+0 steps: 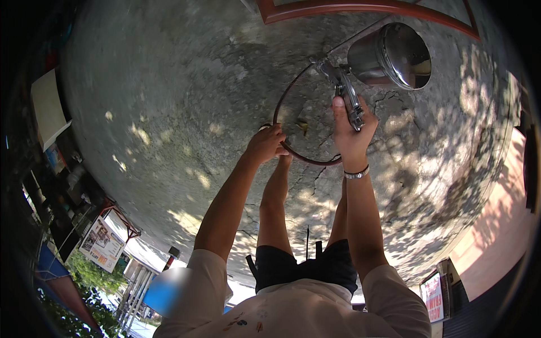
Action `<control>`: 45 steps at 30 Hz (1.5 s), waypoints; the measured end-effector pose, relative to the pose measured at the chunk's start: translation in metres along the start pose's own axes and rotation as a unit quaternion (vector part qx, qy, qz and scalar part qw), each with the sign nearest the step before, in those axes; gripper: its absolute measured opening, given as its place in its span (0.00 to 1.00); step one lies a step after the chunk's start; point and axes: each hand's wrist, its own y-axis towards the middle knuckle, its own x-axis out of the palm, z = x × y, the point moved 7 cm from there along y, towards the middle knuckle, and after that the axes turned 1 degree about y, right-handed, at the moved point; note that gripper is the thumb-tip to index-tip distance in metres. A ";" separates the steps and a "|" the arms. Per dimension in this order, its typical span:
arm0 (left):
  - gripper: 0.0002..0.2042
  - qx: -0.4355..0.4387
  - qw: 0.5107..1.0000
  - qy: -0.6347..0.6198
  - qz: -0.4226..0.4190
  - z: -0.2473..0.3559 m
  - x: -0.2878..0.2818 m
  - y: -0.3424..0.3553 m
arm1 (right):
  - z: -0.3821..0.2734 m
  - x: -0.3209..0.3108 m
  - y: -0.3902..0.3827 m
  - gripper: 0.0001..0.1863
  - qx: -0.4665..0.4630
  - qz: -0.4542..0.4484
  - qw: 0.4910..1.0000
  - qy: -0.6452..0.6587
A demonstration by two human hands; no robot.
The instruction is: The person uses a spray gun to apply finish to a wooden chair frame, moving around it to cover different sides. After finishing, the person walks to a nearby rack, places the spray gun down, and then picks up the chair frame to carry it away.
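A metal spray gun (pixel 350 93) is in my right hand (pixel 355 138), whose fingers wrap round its handle with the thumb along the near side. Its wide steel cup (pixel 369 56) sticks out to the right, tilted, and its open mouth shows a shiny inside. From the gun a dark reddish hose (pixel 315 162) curves left and down, then back under my right wrist. My left hand (pixel 266 145) is closed round this hose at the left of the loop. Its fingertips are partly hidden.
Cracked concrete ground (pixel 197 84) lies below, dappled with sunlight. A reddish-brown frame (pixel 360 8) spans the far edge, with a thin rod or line (pixel 360 32) running near the cup. A pale panel (pixel 48 110) stands at the left, and a printed sign (pixel 433 298) at the lower right.
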 end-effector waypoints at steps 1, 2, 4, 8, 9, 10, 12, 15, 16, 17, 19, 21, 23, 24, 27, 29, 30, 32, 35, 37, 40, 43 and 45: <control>0.21 -0.009 1.000 -0.008 -0.013 0.006 -0.001 0.006 | 0.007 -0.011 0.008 0.12 -0.010 0.017 1.000 -0.005; 0.22 -0.019 0.999 -0.016 -0.026 0.012 -0.002 0.013 | 0.014 -0.022 0.015 0.13 -0.019 0.035 0.999 -0.010; 0.22 -0.024 0.999 -0.027 -0.029 0.027 -0.006 0.024 | 0.028 -0.045 0.028 0.14 -0.021 0.063 0.998 -0.011; 0.22 -0.031 0.999 -0.037 -0.023 0.064 -0.012 0.046 | 0.048 -0.089 0.053 0.15 -0.005 0.106 0.994 0.001; 0.22 -0.039 0.998 -0.038 -0.029 0.073 -0.012 0.052 | 0.052 -0.101 0.058 0.15 0.003 0.111 0.994 -0.004; 0.22 -0.033 0.999 -0.038 -0.021 0.080 -0.010 0.058 | 0.056 -0.112 0.064 0.15 0.010 0.115 0.993 -0.007; 0.23 -0.019 0.999 -0.037 -0.005 0.094 -0.007 0.069 | 0.071 -0.135 0.075 0.15 0.022 0.127 0.992 -0.005; 0.23 -0.008 1.000 -0.027 -0.011 0.118 -0.003 0.086 | 0.086 -0.167 0.092 0.16 0.035 0.136 0.990 -0.009; 0.24 -0.009 0.999 -0.020 -0.023 0.129 -0.005 0.093 | 0.091 -0.179 0.097 0.16 0.038 0.140 0.989 -0.014; 0.25 -0.010 0.999 -0.014 -0.034 0.139 -0.008 0.100 | 0.098 -0.190 0.103 0.16 0.038 0.144 0.989 -0.011; 0.27 -0.015 0.998 0.003 -0.056 0.158 -0.013 0.113 | 0.110 -0.209 0.116 0.16 0.037 0.151 0.988 -0.005; 0.25 0.006 1.000 0.006 -0.024 0.175 -0.016 0.127 | 0.118 -0.231 0.129 0.16 0.045 0.154 0.987 -0.020; 0.24 0.018 1.000 0.004 -0.011 0.192 -0.022 0.141 | 0.125 -0.251 0.142 0.16 0.050 0.159 0.986 -0.024; 0.23 0.020 1.000 0.000 -0.013 0.201 -0.022 0.147 | 0.130 -0.262 0.148 0.15 0.050 0.164 0.985 -0.021; 0.20 0.025 0.999 -0.020 -0.028 0.227 -0.032 0.172 | 0.143 -0.292 0.166 0.15 0.052 0.183 0.982 -0.010; 0.19 0.042 0.999 -0.027 -0.012 0.244 -0.038 0.186 | 0.151 -0.311 0.179 0.15 0.070 0.187 0.980 -0.013; 0.19 0.060 0.998 -0.025 0.011 0.254 -0.043 0.191 | 0.157 -0.322 0.186 0.15 0.088 0.184 0.979 -0.020; 0.18 0.065 0.997 -0.045 0.022 0.270 -0.052 0.202 | 0.166 -0.342 0.197 0.16 0.095 0.198 0.975 -0.022; 0.18 0.040 0.995 -0.091 0.005 0.287 -0.058 0.220 | 0.181 -0.370 0.218 0.19 0.086 0.239 0.967 0.008; 0.18 0.039 0.994 -0.103 0.016 0.300 -0.066 0.229 | 0.188 -0.387 0.229 0.20 0.082 0.260 0.962 0.004; 0.16 0.036 0.994 -0.106 -0.002 0.322 -0.075 0.242 | 0.199 -0.413 0.247 0.21 0.076 0.288 0.955 -0.012; 0.15 0.057 0.990 -0.128 0.000 0.344 -0.083 0.254 | 0.204 -0.441 0.262 0.22 0.068 0.316 0.946 -0.030; 0.15 0.063 0.990 -0.128 0.009 0.356 -0.088 0.258 | 0.205 -0.457 0.269 0.21 0.059 0.337 0.939 -0.032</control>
